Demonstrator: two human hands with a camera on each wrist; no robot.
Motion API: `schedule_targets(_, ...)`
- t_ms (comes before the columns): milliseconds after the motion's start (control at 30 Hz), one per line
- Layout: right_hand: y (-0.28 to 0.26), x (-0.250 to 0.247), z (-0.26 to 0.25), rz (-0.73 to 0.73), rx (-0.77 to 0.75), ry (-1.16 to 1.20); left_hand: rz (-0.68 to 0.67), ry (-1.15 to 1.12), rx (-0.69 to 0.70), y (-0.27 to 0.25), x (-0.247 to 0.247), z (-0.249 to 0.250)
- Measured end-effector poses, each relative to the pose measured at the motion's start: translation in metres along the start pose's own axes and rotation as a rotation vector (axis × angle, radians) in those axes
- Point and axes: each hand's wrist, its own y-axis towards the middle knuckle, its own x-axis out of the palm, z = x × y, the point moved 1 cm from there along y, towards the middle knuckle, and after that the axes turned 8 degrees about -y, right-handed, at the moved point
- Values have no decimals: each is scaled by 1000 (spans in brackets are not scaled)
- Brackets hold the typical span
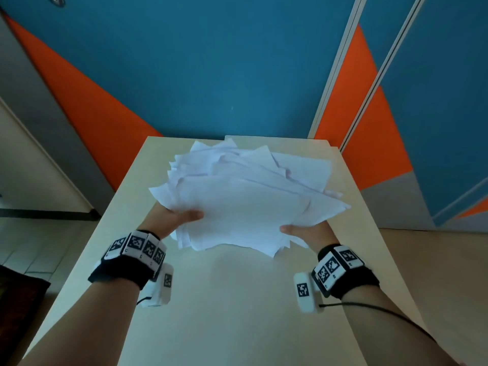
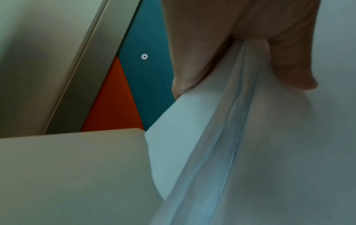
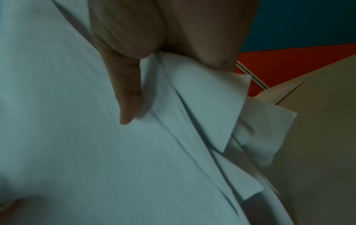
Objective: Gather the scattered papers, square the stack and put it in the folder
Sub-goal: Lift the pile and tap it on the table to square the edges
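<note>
A loose, uneven pile of white papers (image 1: 245, 196) is lifted over the middle of the beige table (image 1: 224, 299), its sheets fanned out at different angles. My left hand (image 1: 174, 216) grips the pile's left near edge, thumb on top and fingers hidden underneath. My right hand (image 1: 303, 231) grips the right near edge the same way. In the left wrist view the thumb (image 2: 285, 64) presses on the papers (image 2: 269, 152). The right wrist view shows my thumb (image 3: 127, 97) on the sheets (image 3: 77, 137), with corners sticking out. A beige folder edge (image 1: 280, 140) shows at the table's far end behind the papers.
The table is narrow, with floor on both sides. A blue and orange panelled wall (image 1: 211, 62) stands just behind its far edge. A dark mat (image 1: 15, 289) lies on the floor at the left.
</note>
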Motion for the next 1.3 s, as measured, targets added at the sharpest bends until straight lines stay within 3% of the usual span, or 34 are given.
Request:
schedule_targets(267,9,5,-12,-60,-47,11,-18,19,-61,13,-2,4)
schedule_targets(367,13,10,-15,-36,-73,79,6,-86,-49,15,2,8)
schedule_targets(567,12,5,-2,-64,-44,96,-74,-160,-86,8,-2,-1)
schedule_targets(767,11,3,-16,48,-185,178,29,-223,21,12,-6,14)
schedule_targets(967,7,5,-9,-108,-90,113,-109,-45,-109,5,-6,-5)
schedule_targets(1133,9,14,-12,42,-67,20,63,-86,-7,15,0,-6)
schedule_targets(1300,8,15,-17,206,-85,179,242,-48,197,24,-3,15)
